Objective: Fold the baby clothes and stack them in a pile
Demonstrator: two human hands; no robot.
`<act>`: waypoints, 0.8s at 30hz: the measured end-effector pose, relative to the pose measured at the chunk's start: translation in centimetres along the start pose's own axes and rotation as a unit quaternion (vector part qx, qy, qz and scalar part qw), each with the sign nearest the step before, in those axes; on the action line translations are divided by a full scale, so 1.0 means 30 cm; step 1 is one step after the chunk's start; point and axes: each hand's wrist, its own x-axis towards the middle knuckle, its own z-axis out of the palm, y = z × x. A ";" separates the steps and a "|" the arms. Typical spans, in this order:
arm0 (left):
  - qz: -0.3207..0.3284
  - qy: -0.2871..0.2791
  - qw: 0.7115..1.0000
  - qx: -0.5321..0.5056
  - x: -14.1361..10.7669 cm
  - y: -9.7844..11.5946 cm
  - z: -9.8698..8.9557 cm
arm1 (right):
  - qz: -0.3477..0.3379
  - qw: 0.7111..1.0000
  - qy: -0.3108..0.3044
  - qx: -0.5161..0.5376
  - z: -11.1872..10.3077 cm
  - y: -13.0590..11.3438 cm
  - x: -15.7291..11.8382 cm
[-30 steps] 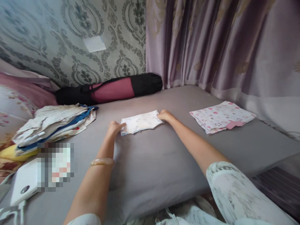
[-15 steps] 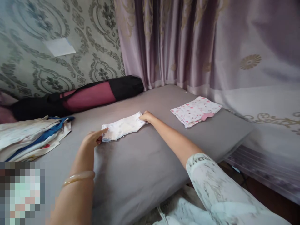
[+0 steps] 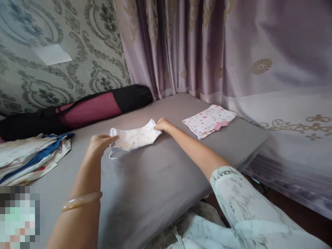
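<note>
A small folded piece of white cloth [image 3: 136,137], perhaps a child's garment, is stretched between my two hands just above the grey bed surface. My left hand [image 3: 101,142] pinches its left end, where a thin white string dangles. At its right end, my right hand [image 3: 163,125] is closed on the upper corner. The cloth sags slightly in the middle; its faint print is too blurred to make out. To the right lies a folded white cloth with pink hearts [image 3: 209,121], untouched by either hand.
A pile of folded clothes [image 3: 33,155] lies at the left. Along the wall rests a long black and pink bag [image 3: 90,109]. The grey bed sheet [image 3: 145,180] spreads underneath, with purple curtains [image 3: 176,52] hanging behind it. A blurred patch covers the lower left corner.
Both hands have lifted the white cloth slightly off the bed, and its string now hangs free at the left end. The whole view has shifted a little to the right.
</note>
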 end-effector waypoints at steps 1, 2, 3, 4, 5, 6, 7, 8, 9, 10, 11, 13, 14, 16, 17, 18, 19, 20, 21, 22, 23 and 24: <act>0.012 -0.005 1.000 -0.013 -0.007 0.028 0.013 | 0.004 1.000 0.002 -0.015 -0.030 0.018 0.000; 0.023 -0.011 0.999 -0.026 -0.015 0.056 0.030 | 0.011 1.000 0.009 -0.027 -0.063 0.038 0.000; 0.035 -0.021 0.998 -0.040 -0.022 0.084 0.051 | 0.021 0.999 0.016 -0.037 -0.098 0.059 0.000; 0.048 -0.034 0.997 -0.054 -0.031 0.112 0.075 | 0.031 0.998 0.021 -0.049 -0.136 0.080 -0.001; 0.059 -0.046 0.995 -0.065 -0.041 0.140 0.101 | 0.041 0.997 0.026 -0.060 -0.175 0.101 -0.003; 0.069 -0.058 0.993 -0.076 -0.052 0.167 0.130 | 0.051 0.996 0.030 -0.073 -0.214 0.122 -0.006; 0.081 -0.068 0.991 -0.087 -0.063 0.193 0.160 | 0.059 0.994 0.031 -0.085 -0.254 0.143 -0.011; 0.092 -0.075 0.988 -0.098 -0.075 0.218 0.191 | 0.069 0.993 0.032 -0.095 -0.292 0.165 -0.016; 0.105 -0.082 0.985 -0.109 -0.087 0.243 0.223 | 0.082 0.991 0.029 -0.101 -0.328 0.187 -0.022; 0.118 -0.086 0.982 -0.120 -0.099 0.267 0.255 | 0.097 0.990 0.024 -0.103 -0.362 0.210 -0.028; 0.133 -0.091 0.978 -0.130 -0.111 0.291 0.287 | 0.116 0.988 0.020 -0.097 -0.393 0.235 -0.033; 0.156 -0.095 0.972 -0.151 -0.135 0.339 0.353 | 0.158 0.985 0.014 -0.072 -0.447 0.289 -0.046; 0.163 -0.096 0.968 -0.164 -0.148 0.365 0.385 | 0.175 0.983 0.017 -0.052 -0.471 0.318 -0.053; 0.164 -0.101 0.962 -0.195 -0.173 0.417 0.451 | 0.200 0.979 0.037 -0.005 -0.515 0.378 -0.070; 0.161 -0.106 0.958 -0.210 -0.187 0.444 0.483 | 0.210 0.976 0.052 0.019 -0.535 0.407 -0.081; 0.158 -0.113 0.955 -0.224 -0.200 0.470 0.515 | 0.219 0.972 0.067 0.044 -0.555 0.435 -0.092; 0.154 -0.122 0.951 -0.237 -0.213 0.496 0.547 | 0.230 0.967 0.082 0.068 -0.573 0.461 -0.104; 0.149 -0.132 0.948 -0.250 -0.226 0.520 0.578 | 0.241 0.962 0.094 0.089 -0.590 0.486 -0.115; 0.144 -0.143 0.944 -0.262 -0.238 0.543 0.608 | 0.253 0.956 0.102 0.109 -0.606 0.511 -0.126; 0.139 -0.155 0.939 -0.274 -0.251 0.565 0.637 | 0.264 0.950 0.109 0.125 -0.620 0.534 -0.135; 0.133 -0.167 0.934 -0.285 -0.263 0.586 0.665 | 0.274 0.945 0.116 0.137 -0.632 0.557 -0.142; 0.126 -0.178 0.931 -0.293 -0.275 0.605 0.691 | 0.284 0.940 0.124 0.145 -0.642 0.581 -0.146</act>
